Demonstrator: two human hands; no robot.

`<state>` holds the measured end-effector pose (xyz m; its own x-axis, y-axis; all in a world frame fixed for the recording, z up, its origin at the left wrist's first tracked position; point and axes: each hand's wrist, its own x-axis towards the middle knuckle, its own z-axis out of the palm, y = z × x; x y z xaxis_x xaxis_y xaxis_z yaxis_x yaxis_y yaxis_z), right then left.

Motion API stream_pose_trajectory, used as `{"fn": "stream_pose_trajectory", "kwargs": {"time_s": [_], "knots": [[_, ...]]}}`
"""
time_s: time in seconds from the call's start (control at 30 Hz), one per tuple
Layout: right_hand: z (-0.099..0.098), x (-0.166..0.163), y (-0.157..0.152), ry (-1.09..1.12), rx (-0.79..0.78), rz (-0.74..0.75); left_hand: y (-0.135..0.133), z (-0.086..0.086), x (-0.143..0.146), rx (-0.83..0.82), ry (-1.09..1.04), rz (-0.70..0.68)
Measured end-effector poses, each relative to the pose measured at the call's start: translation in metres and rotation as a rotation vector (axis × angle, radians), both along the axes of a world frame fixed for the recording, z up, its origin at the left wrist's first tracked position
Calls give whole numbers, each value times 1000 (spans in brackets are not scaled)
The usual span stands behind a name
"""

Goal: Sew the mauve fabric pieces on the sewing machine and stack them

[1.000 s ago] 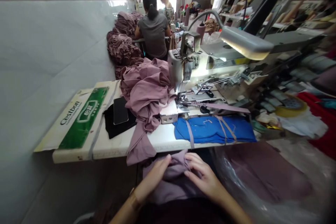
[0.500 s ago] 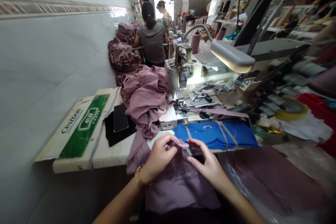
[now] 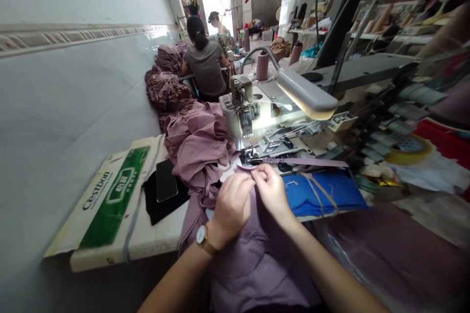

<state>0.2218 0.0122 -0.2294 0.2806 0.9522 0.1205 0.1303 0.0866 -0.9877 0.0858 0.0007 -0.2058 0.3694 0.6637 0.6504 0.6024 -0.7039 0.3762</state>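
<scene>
Phone (image 3: 166, 182) is laid on a black cloth (image 3: 154, 214) at table left. Mauve heap (image 3: 198, 139) is piled beside the sewing machine (image 3: 232, 121). Left hand (image 3: 233, 204), watch (image 3: 201, 234) on wrist: fingers narrow, pinched on upper edge of the mauve garment piece (image 3: 253, 259), which is held up just before the machine, rest draped below. Right hand (image 3: 270, 190): same edge pinched. Blue bundle (image 3: 328, 194) is strapped, set right.
</scene>
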Motion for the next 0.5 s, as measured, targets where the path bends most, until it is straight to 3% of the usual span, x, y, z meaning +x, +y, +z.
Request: {"fn": "stream_pose_trajectory", "kwargs": {"time_s": [0.07,0.13,0.3,0.43,0.5], "knots": [[-5,2,-2,-28,-1,-18,4,-14,1,-16,129,-115],[-13,6,-12,-37,-17,-7,13,-20,-2,-40,219,-137],[-36,23,-58,-41,-135,214,33,-9,-15,-61,414,-202],[-34,38,-88,268,-368,533,37,-1,-23,-22,462,-240],[-26,41,-92,466,-439,601,38,1,-26,-11,489,-244]]}}
